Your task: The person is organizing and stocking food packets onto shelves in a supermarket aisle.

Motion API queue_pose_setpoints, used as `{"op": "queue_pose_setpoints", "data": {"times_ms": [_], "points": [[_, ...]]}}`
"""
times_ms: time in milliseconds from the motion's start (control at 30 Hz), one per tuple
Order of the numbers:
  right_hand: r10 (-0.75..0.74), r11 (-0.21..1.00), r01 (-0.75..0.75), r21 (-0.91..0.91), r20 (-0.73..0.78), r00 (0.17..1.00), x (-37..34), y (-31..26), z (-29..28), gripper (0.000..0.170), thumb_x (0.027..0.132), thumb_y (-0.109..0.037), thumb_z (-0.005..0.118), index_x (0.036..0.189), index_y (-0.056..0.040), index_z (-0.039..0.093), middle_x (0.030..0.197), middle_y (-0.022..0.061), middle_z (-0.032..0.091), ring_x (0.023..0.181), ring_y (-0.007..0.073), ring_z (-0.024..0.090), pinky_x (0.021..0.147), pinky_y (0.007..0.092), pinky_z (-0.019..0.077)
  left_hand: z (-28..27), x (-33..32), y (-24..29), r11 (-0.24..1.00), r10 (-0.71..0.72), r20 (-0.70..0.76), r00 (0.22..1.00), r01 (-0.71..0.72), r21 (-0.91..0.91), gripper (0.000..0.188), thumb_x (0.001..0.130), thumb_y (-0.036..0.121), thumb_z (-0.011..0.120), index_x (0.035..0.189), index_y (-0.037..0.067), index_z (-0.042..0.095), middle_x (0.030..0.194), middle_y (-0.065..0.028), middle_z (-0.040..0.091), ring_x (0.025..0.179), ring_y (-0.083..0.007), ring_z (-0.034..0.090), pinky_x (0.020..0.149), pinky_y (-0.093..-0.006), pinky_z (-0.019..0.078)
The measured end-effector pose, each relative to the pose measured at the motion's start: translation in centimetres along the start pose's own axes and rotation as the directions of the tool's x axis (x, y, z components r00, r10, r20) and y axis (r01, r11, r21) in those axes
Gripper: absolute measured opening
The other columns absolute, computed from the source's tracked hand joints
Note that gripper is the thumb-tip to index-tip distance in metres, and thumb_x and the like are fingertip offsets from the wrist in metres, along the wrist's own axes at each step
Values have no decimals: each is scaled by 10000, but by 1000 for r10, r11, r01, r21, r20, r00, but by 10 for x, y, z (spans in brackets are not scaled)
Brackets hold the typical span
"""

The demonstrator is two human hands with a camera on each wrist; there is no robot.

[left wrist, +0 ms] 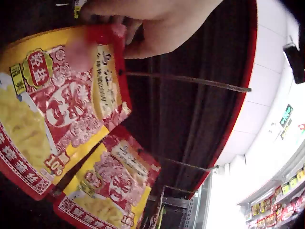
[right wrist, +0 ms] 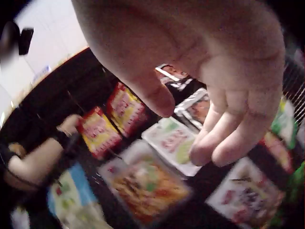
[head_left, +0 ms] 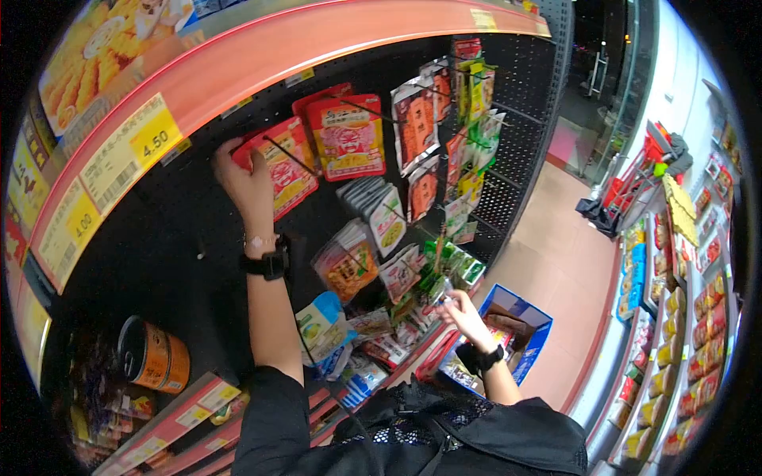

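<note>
The upper corner of a red-and-yellow packet (head_left: 291,178) is pinched by the left hand (head_left: 246,189), and its top band is met by a thin hook (left wrist: 190,80) jutting from the dark back panel. To be handled well, the packet is best kept square to the hook and slid straight along it, so that the hole is not torn. Nothing is grasped by the right hand (head_left: 470,319), whose fingers are loosely bent, lower down near the small hanging packets.

The way is narrowed by a second red packet (head_left: 349,141), hung just beside on its own hook, and could be caught from above by the overhanging orange shelf edge (head_left: 317,54). Below, white-and-green packets (head_left: 390,226) and a clear packet of orange food (head_left: 349,266) are hung close together. Farther out, a blue box (head_left: 509,301) is placed on the floor, and a tin (head_left: 163,358) is seen at lower left.
</note>
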State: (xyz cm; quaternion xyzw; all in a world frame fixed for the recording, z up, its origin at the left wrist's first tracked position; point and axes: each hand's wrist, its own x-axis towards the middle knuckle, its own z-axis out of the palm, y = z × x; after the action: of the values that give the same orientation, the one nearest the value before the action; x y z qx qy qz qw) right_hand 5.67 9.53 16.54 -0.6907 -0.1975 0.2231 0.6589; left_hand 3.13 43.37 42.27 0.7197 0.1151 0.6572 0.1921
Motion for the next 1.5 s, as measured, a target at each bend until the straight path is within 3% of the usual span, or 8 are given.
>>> {"op": "queue_pose_setpoints", "data": {"times_ms": [67,100,233,367,567,1033,1267,1500], "points": [[-76,890,-92,-446,-345,935,-25,46,-25,480,739,-181,566,1124,-16,332,869,157,551,799,239,557,737,328,442,-3,-8,16,987,117,-103,988,-104,120,369,676,54,532,1029,55,425,1000,-163,429,982,-310,343,848,-414,240],[-348,593,-103,-799,-370,862,-36,80,-44,542,661,-151,598,1123,-14,349,873,188,543,814,310,540,759,391,428,-4,-12,27,988,117,-101,988,-106,112,369,676,54,532,1029,55,425,1000,-163,429,982,-310,343,848,-414,240],[148,471,-690,-549,-722,676,-116,104,-70,642,630,-168,612,1182,-21,319,1134,235,378,1064,376,357,890,417,328,-15,-18,64,961,223,-63,973,-209,180,386,661,61,534,1031,57,422,1060,-172,369,1017,-310,312,843,-419,247],[-117,398,-601,-694,-688,716,-165,159,-67,442,696,-210,527,1069,-7,401,1105,286,362,1017,413,375,868,462,327,-20,-15,61,948,288,68,955,-295,123,335,683,49,537,1003,38,438,1044,-164,380,1026,-303,317,859,-405,252],[-252,242,-397,-885,-453,855,-178,170,-55,97,633,-143,526,627,-69,588,765,84,577,836,242,481,829,378,285,-49,-27,77,975,172,254,952,-127,-184,209,715,9,525,920,25,488,996,-115,442,984,-246,384,804,-325,353],[-310,360,-426,-830,-537,784,-177,164,-53,132,662,-169,485,702,-81,575,678,84,567,760,236,510,790,388,311,-108,-72,117,833,240,607,757,160,-529,64,731,-33,477,777,-14,518,911,-97,486,815,-140,484,701,-221,378],[-311,528,-391,-754,-600,737,-182,153,-51,140,652,-187,507,596,-64,541,637,101,547,721,248,505,792,390,317,-111,-87,158,757,536,580,613,-46,-651,123,685,-76,479,769,-6,537,828,-108,521,761,-190,511,679,-259,393],[-330,722,-232,-652,-619,713,-189,177,-65,117,677,-195,513,634,-99,565,614,77,527,710,235,501,797,380,312,-115,-122,201,786,564,617,550,-128,-605,228,578,-88,456,733,43,560,767,-67,539,749,-222,473,656,-289,382]]}}
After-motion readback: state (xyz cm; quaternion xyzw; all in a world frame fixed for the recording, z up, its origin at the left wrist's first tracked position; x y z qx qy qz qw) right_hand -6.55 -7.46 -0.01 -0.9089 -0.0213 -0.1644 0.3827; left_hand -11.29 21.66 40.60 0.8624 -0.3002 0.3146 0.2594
